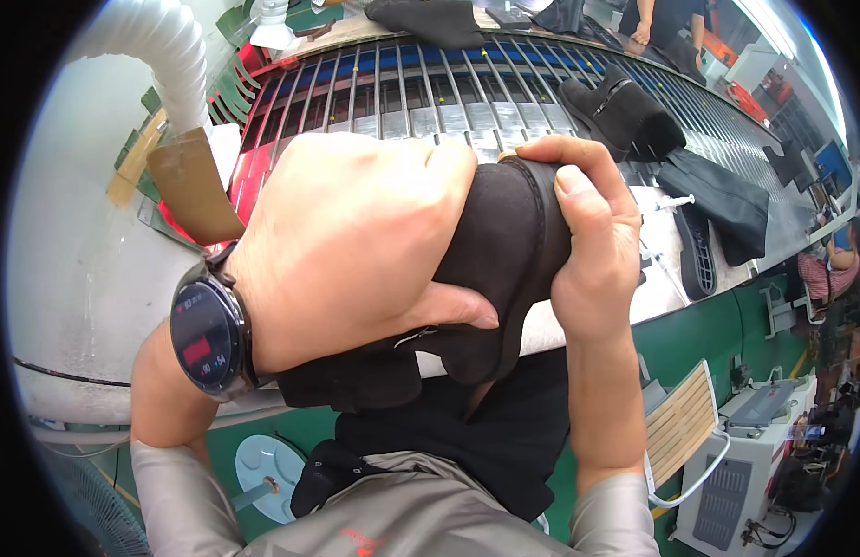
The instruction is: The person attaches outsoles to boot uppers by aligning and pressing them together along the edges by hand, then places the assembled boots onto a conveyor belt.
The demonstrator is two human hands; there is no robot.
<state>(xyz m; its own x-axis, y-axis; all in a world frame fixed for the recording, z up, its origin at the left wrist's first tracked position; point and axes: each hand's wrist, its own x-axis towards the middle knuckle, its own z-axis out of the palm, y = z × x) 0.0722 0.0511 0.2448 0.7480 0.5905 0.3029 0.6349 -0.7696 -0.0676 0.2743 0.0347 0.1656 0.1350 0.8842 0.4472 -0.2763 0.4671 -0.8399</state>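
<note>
Both hands work a black suede boot upper held above the slatted conveyor (left hand clasped over it, right hand pinching its rim), so smoothing seems underway, needing steady grip.

Smartwatch screen: round, black-rimmed dial on the left wrist, lower left of view; dark face showing a red block at centre with small pale blue and white marks around it.

Monitor: far right edge, beyond the conveyor; a flat dark-framed panel with a blue lit face, seen small and bent by the lens.

Cardboard piece: brown, flat, roughly rectangular sheet standing tilted at the left end of the conveyor, just below the white ribbed hose; plain, unmarked face.

Label on grey machine cabinet: lower right, small bright patch on the cabinet's upper edge; too small to tell its shape exactly.
</note>
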